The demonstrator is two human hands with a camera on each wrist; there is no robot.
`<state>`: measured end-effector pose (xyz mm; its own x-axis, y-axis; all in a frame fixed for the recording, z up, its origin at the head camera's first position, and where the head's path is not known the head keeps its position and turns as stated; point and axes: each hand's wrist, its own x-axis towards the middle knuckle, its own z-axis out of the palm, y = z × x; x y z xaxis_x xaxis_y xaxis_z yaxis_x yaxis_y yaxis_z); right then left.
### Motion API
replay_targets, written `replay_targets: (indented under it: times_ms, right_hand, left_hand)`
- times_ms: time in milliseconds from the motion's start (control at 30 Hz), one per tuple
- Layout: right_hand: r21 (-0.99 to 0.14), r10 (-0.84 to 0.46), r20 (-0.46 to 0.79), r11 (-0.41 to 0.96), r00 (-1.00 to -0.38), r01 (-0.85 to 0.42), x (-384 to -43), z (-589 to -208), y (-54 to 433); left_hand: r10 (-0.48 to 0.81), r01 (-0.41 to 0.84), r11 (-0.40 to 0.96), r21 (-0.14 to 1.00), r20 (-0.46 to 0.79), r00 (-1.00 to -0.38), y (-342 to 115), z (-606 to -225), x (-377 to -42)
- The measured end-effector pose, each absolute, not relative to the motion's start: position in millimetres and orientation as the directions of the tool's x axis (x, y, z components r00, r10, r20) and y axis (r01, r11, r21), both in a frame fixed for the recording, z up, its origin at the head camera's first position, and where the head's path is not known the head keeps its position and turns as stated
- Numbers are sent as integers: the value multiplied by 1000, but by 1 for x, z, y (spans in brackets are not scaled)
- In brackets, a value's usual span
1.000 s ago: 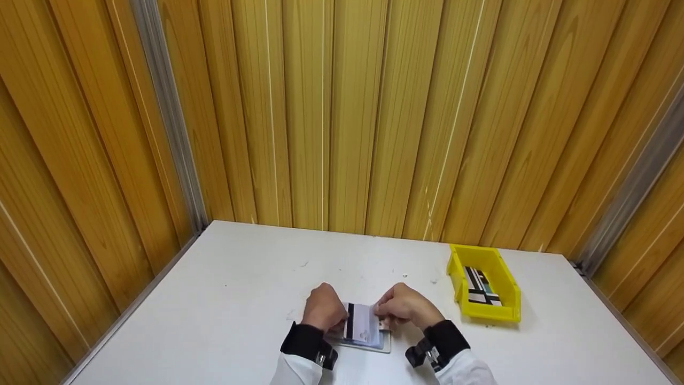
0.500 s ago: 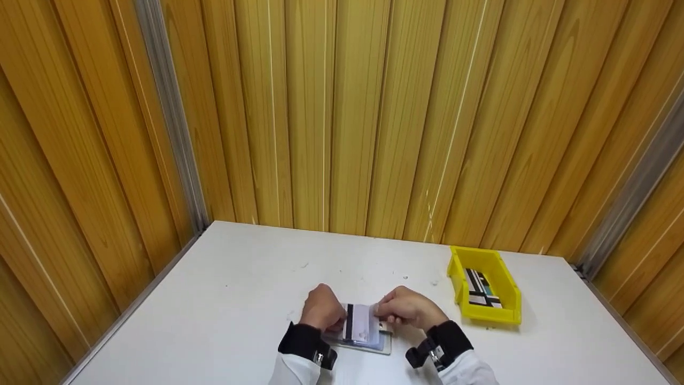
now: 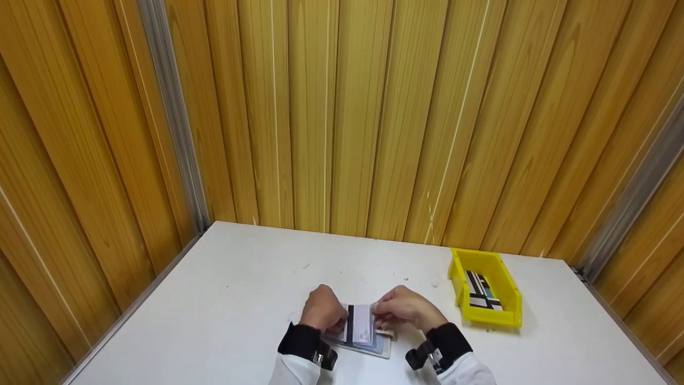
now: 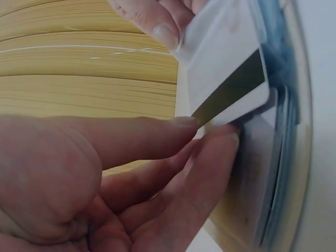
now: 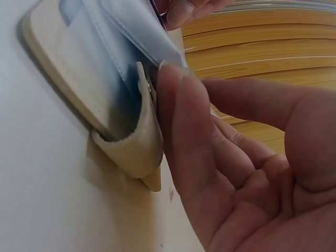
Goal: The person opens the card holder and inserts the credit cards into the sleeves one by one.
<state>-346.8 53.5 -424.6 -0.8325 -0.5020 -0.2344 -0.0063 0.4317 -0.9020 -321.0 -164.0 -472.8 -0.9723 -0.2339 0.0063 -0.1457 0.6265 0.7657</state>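
Note:
A cream card holder with clear bluish plastic sleeves lies open on the table between the two hands. A white card with a black magnetic stripe overlaps the sleeves. My left hand pinches the striped end of this card between thumb and finger, as the left wrist view shows. Across from it, my right hand pinches the edge of a plastic sleeve at its fingertips. The holder's cream strap curls up beside the right fingers, a metal snap partly visible on it.
A yellow bin stands at the right on the white table, holding several striped cards. Wood-patterned panels enclose the table at the back and sides. Both wrists wear black bands with cameras.
My right fingertips have shifted slightly left with the sleeve edge, and the strap below them has moved a little toward me. The left hand holds nearly the same place on the card.

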Motion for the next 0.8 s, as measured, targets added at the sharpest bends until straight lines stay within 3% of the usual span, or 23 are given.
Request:
replay_targets:
  times_ms: [367, 800]
  right_hand:
    - [-915, -540, -204, 402, -817, -37, -347, -423, 53]
    - [-924, -554, -196, 380, -809, -37, -342, -419, 48]
  left_hand:
    - [-205, -131, 632, 764, 2, -979, -165, -479, -327]
    - [-127, -135, 578, 805, -75, -989, -149, -419, -274]
